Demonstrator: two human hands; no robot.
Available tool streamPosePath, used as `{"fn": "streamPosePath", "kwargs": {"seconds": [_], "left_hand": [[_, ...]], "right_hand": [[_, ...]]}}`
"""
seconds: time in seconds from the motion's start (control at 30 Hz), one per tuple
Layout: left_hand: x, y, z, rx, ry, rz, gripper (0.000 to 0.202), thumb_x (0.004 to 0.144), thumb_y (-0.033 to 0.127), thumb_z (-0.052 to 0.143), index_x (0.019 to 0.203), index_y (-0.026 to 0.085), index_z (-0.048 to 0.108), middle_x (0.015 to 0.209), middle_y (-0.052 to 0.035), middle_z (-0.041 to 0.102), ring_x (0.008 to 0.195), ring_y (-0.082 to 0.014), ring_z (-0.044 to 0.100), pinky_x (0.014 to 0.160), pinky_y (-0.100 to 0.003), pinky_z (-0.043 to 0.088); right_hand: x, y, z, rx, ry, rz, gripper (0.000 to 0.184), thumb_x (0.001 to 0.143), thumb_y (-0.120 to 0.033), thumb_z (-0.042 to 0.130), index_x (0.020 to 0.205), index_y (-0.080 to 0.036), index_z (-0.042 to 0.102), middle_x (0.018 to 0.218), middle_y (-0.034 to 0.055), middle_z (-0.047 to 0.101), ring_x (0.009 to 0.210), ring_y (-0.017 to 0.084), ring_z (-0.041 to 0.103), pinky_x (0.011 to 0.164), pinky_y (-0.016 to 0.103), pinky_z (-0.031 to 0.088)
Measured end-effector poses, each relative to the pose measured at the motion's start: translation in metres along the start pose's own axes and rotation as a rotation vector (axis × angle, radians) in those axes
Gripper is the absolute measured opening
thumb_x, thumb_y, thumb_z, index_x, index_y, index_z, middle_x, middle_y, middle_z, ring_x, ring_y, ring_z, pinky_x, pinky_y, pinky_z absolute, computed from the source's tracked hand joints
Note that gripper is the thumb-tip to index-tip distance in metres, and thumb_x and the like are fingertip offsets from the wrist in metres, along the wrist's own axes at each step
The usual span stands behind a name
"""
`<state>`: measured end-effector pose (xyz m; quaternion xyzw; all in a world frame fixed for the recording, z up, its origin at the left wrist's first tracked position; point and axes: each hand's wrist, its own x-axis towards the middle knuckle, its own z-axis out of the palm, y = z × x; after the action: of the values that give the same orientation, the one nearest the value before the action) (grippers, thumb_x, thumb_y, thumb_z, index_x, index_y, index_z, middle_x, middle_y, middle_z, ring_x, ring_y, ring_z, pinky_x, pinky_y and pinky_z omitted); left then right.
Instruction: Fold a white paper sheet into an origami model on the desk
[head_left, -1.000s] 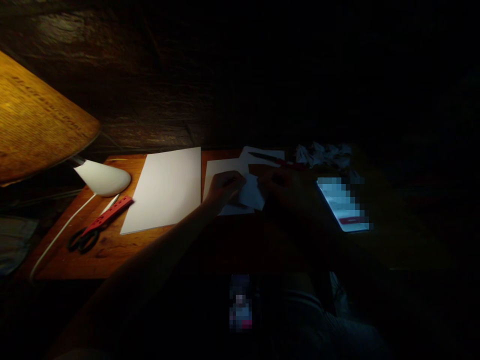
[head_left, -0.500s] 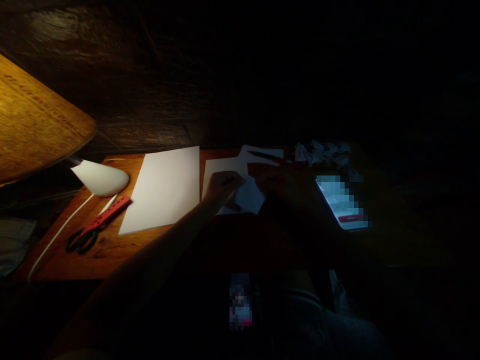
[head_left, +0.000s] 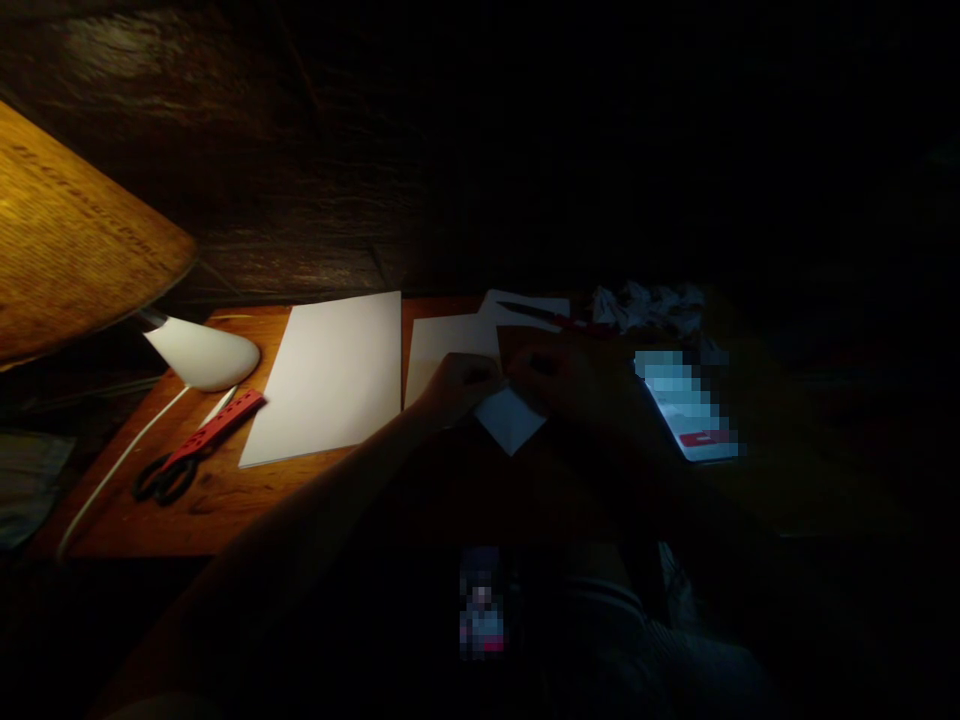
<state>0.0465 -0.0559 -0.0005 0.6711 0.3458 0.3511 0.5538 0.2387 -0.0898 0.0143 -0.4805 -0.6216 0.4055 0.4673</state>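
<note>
Head view takes in a wooden table (head_left: 210,520) lit by a lamp's amber shade (head_left: 75,230), with a dark timber wall (head_left: 225,120) behind. The left hand (head_left: 457,388) and the shadowed right hand (head_left: 570,375), both curled nearly shut, pinch a folded white paper (head_left: 510,420) between them, its point toward the person. A blank sheet (head_left: 322,380) and scissors (head_left: 169,470) lie to the left, with crumpled paper (head_left: 649,308) and a lit phone (head_left: 686,410) to the right.

On the wooden desk (head_left: 217,510) to my left, black-handled scissors with a red blade guard (head_left: 199,450) lie beside a blank white paper sheet (head_left: 322,380), under an amber lampshade (head_left: 75,230); to my right, a glowing smartphone (head_left: 686,410) sits near crumpled white paper (head_left: 649,310).
</note>
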Motion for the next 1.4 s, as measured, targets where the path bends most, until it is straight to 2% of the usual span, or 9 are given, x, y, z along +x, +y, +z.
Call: {"fn": "streamPosePath", "kwargs": {"seconds": [0.3, 0.53, 0.67, 0.93, 1.07, 1.4], "left_hand": [[0.002, 0.006, -0.004, 0.028, 0.059, 0.025, 0.037, 0.074, 0.041, 0.078, 0.055, 0.019, 0.057, 0.054, 0.0032, 0.046, 0.053, -0.0086, 0.037, 0.051, -0.026, 0.025], [0.002, 0.004, -0.006, 0.053, 0.062, 0.030, 0.036, 0.076, 0.041, 0.076, 0.055, 0.019, 0.058, 0.053, 0.0028, 0.048, 0.052, -0.0087, 0.040, 0.051, -0.025, 0.025], [0.000, 0.004, -0.005, 0.058, 0.033, 0.048, 0.035, 0.075, 0.039, 0.079, 0.055, 0.019, 0.059, 0.053, 0.0028, 0.049, 0.052, -0.0087, 0.041, 0.049, -0.025, 0.026], [0.001, 0.005, -0.003, 0.117, 0.098, 0.034, 0.035, 0.076, 0.042, 0.075, 0.055, 0.019, 0.058, 0.052, 0.0028, 0.048, 0.051, -0.0081, 0.039, 0.050, -0.025, 0.025], [0.002, 0.005, -0.004, 0.104, 0.121, 0.016, 0.036, 0.076, 0.044, 0.074, 0.056, 0.019, 0.058, 0.053, 0.0031, 0.048, 0.051, -0.0084, 0.040, 0.051, -0.025, 0.027], [0.001, 0.004, -0.005, 0.102, 0.133, 0.038, 0.034, 0.077, 0.040, 0.075, 0.056, 0.018, 0.059, 0.053, 0.0028, 0.051, 0.052, -0.0084, 0.043, 0.051, -0.023, 0.029]], "right_hand": [[0.000, -0.003, 0.000, 0.026, 0.106, 0.035, 0.019, 0.076, -0.038, 0.068, 0.069, -0.021, 0.064, 0.069, 0.0010, 0.063, 0.067, 0.015, 0.054, 0.057, 0.027, 0.040], [-0.001, -0.003, -0.002, 0.101, 0.023, 0.095, 0.025, 0.077, -0.046, 0.071, 0.073, -0.021, 0.070, 0.074, 0.0017, 0.067, 0.068, 0.015, 0.057, 0.059, 0.027, 0.044], [0.000, 0.003, -0.001, 0.052, -0.027, 0.069, 0.026, 0.077, -0.047, 0.072, 0.074, -0.021, 0.072, 0.078, 0.0031, 0.070, 0.072, 0.017, 0.061, 0.064, 0.029, 0.048], [0.003, 0.007, -0.004, 0.046, 0.079, 0.070, 0.029, 0.078, -0.046, 0.074, 0.066, -0.021, 0.067, 0.070, 0.0018, 0.066, 0.064, 0.015, 0.055, 0.059, 0.028, 0.043], [0.004, 0.005, -0.005, 0.085, 0.098, 0.069, 0.035, 0.077, -0.050, 0.077, 0.062, -0.021, 0.062, 0.068, 0.0009, 0.063, 0.064, 0.015, 0.053, 0.061, 0.029, 0.042], [0.003, 0.007, -0.005, 0.066, 0.088, 0.079, 0.036, 0.080, -0.051, 0.076, 0.064, -0.022, 0.062, 0.069, 0.0008, 0.062, 0.065, 0.016, 0.053, 0.063, 0.031, 0.044]]}}
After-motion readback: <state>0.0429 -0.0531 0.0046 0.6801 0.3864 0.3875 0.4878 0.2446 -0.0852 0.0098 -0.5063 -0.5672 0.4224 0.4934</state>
